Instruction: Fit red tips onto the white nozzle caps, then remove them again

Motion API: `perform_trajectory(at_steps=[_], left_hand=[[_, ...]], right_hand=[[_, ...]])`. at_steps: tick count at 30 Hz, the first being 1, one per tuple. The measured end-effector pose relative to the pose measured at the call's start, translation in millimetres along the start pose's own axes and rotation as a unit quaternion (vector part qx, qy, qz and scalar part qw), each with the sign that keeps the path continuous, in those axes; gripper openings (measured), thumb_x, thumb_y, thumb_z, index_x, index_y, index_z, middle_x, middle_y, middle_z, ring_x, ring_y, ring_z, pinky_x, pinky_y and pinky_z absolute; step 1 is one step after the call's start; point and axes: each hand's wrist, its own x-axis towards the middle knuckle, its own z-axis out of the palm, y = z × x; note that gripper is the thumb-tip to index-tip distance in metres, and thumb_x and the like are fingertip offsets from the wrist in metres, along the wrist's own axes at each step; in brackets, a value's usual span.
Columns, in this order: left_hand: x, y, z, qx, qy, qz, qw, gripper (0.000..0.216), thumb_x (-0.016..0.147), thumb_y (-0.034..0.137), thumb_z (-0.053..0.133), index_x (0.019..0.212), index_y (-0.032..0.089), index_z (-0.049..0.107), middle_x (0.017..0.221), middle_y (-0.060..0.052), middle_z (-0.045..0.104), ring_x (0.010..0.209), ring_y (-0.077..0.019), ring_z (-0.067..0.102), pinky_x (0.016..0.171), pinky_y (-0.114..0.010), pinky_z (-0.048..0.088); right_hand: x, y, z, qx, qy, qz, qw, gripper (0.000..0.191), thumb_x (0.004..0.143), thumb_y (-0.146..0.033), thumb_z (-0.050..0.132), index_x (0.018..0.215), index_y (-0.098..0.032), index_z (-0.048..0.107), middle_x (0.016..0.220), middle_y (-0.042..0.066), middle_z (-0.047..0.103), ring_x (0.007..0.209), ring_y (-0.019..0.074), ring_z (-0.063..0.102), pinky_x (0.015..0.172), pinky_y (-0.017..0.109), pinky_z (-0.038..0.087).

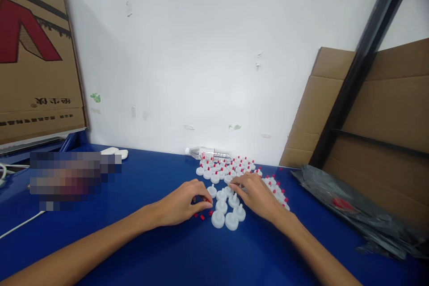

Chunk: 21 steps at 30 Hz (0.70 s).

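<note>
My left hand (187,203) is closed in a pinch, a bit of red showing at its fingertips like a small red tip cap. Below those fingers several loose red tip caps (202,217) lie on the blue table. My right hand (253,192) reaches in from the right, thumb and fingers pinched at a white nozzle cap (229,191); its tip is covered by the fingers. Between and in front of my hands stand several white nozzle caps (221,206) with bare tips. Behind them, rows of white nozzle caps with red tips (215,177) extend to the right, partly hidden by my right hand.
A clear plastic bottle (208,153) lies against the wall behind the caps. Grey plastic bags (348,210) lie at the right, by cardboard (301,120) and a dark post (345,85). At left are a blurred-out patch, a white cable (23,223) and a printed carton (36,76).
</note>
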Motion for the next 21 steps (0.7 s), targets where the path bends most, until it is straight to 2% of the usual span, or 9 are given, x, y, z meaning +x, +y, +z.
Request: perform_trajectory(at_steps=[4, 8, 14, 21], left_hand=[[-1.2, 0.5, 2.4, 0.001, -0.022, 0.005, 1.000, 0.012, 0.094, 0.032, 0.063, 0.098, 0.026, 0.072, 0.094, -0.001, 0.068, 0.092, -0.0181, 0.058, 0.084, -0.029, 0.043], [-2.2, 0.6, 3.7, 0.001, -0.033, 0.013, 0.999, 0.011, 0.093, 0.031, 0.065, 0.098, 0.026, 0.073, 0.094, -0.001, 0.068, 0.093, -0.0183, 0.058, 0.085, -0.029, 0.042], [-2.0, 5.4, 1.4, -0.001, -0.045, 0.003, 0.999, 0.005, 0.090, 0.026, 0.068, 0.093, 0.024, 0.071, 0.093, 0.000, 0.067, 0.092, -0.0175, 0.058, 0.086, -0.029, 0.041], [-4.4, 4.0, -7.5, 0.022, -0.063, -0.023, 0.997, 0.004, 0.086, 0.022, 0.063, 0.085, 0.022, 0.066, 0.091, -0.001, 0.064, 0.091, -0.0186, 0.056, 0.082, -0.029, 0.042]], right_hand=[[0.5, 1.6, -3.4, -0.039, 0.034, 0.019, 0.998, 0.034, 0.103, -0.031, 0.037, 0.100, -0.023, 0.070, 0.091, 0.003, 0.073, 0.089, 0.0219, 0.063, 0.082, 0.035, 0.039], [0.4, 6.9, -6.5, -0.089, 0.069, 0.041, 0.993, 0.028, 0.101, -0.029, 0.042, 0.103, -0.022, 0.070, 0.102, 0.006, 0.073, 0.098, 0.0252, 0.061, 0.084, 0.037, 0.039], [-1.5, 8.3, -4.3, -0.090, 0.024, 0.020, 0.995, 0.025, 0.098, -0.026, 0.048, 0.110, -0.023, 0.069, 0.098, 0.007, 0.073, 0.099, 0.0242, 0.062, 0.092, 0.038, 0.038], [-1.6, 4.3, -2.5, -0.077, 0.019, 0.007, 0.997, 0.026, 0.099, -0.030, 0.047, 0.111, -0.023, 0.069, 0.100, 0.006, 0.073, 0.103, 0.0248, 0.060, 0.095, 0.039, 0.037]])
